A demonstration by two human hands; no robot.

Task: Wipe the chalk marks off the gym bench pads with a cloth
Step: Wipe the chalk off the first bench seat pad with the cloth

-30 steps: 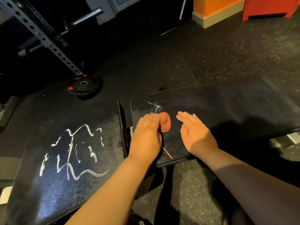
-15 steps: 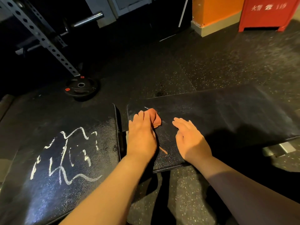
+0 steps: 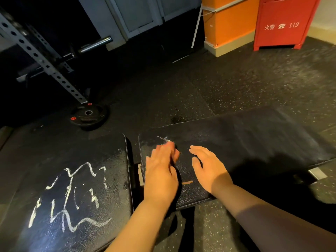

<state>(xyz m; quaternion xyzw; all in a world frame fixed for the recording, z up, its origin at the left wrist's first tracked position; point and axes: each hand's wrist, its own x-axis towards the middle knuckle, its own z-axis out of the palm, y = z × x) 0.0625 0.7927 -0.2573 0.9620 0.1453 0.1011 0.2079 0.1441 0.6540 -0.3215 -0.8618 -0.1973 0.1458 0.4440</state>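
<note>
Two-pad black worktop on speckled rubber floor [image 3: 236, 84]: left pad [image 3: 109, 160] covered in chalk marks [image 3: 68, 193], left hand [image 3: 160, 175] blurred, fingers flat on reddish cloth [image 3: 176, 154] below chalk smear [image 3: 164, 138] on right pad [image 3: 254, 142], right hand [image 3: 209, 168] splayed flat beside, weight plate [image 3: 87, 115] and red cabinet [image 3: 283, 22] behind.
</note>
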